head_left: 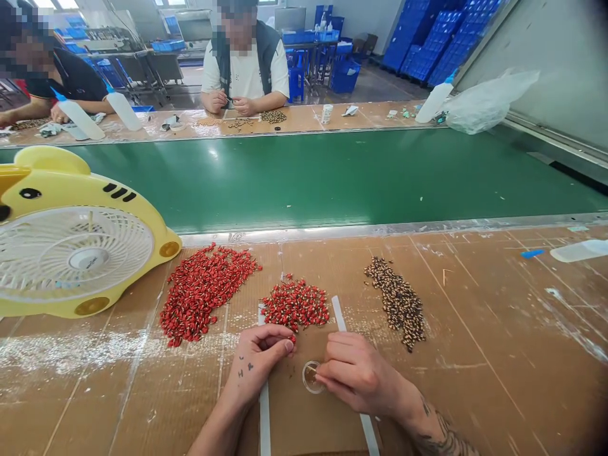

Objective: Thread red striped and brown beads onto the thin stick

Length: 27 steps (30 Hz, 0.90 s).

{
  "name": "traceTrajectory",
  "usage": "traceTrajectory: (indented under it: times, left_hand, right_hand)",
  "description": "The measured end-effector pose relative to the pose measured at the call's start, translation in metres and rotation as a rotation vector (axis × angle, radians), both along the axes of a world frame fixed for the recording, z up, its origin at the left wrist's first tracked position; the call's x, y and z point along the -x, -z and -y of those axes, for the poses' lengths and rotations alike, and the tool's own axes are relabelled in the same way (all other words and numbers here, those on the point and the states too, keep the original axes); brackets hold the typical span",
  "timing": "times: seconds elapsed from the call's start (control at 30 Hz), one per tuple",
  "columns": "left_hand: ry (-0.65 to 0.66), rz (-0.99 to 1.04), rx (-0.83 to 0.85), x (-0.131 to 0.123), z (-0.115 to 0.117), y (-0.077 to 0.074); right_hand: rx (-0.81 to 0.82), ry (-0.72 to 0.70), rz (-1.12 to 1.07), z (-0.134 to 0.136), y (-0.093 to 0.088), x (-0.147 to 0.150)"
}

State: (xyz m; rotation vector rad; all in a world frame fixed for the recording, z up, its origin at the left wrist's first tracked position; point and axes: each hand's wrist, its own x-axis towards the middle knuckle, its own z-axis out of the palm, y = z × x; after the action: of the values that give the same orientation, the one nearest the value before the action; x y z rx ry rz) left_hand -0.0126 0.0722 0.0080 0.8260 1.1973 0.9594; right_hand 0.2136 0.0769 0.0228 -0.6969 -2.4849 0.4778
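My left hand [261, 361] is closed in a pinch, with a small red piece [292, 340] between thumb and forefinger. Across from it, my right hand [358, 373] grips a thin light stick [311, 368], its tip over a small transparent round dish [305, 385]. Both hands are above a brown cardboard sheet [313, 424] with white tape along its sides. Just beyond them lies a small pile of red pieces with pale parts [297, 304]. A larger red pile [204, 291] is to the left, and a pile of black-and-tan pieces [396, 301] to the right.
A yellow duck-faced fan [156, 253] stands at left. Beyond the cardboard-covered table runs a green belt [332, 177]. Across it, two people sit at a bench with white squeeze bottles [124, 111] and a plastic bag [489, 104]. A white bottle [579, 251] lies at right.
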Motion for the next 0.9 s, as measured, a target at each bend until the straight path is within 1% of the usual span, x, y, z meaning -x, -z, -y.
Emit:
traceTrajectory:
  times: [0.2, 0.3, 0.37, 0.47, 0.57, 0.73, 0.9]
  left_hand:
    - [0.022, 0.01, -0.015, 0.001, 0.001, -0.001]
    - [0.023, 0.0, -0.017, 0.0, 0.001, -0.003]
    - [0.03, -0.004, -0.019, -0.001, 0.0, -0.005]
    - [0.044, 0.007, -0.009, -0.003, 0.0, -0.009]
    - [0.041, 0.011, 0.0, -0.004, 0.0, -0.011]
    - [0.045, 0.008, 0.001, -0.004, 0.0, -0.013]
    - [0.059, 0.017, 0.02, -0.004, 0.0, -0.015]
  right_hand:
    - [0.028, 0.011, 0.015, 0.002, -0.002, 0.001]
    - [0.05, -0.011, 0.019, 0.002, -0.006, -0.001]
    - [0.109, -0.004, -0.041, 0.0, -0.01, -0.003]
    - [0.219, 0.068, -0.209, -0.004, -0.018, -0.005]
    - [0.255, 0.138, -0.338, -0.006, -0.023, -0.003]
    - [0.258, 0.221, -0.411, -0.006, -0.02, 0.005]
    - [0.274, 0.224, -0.404, -0.006, -0.015, 0.005]
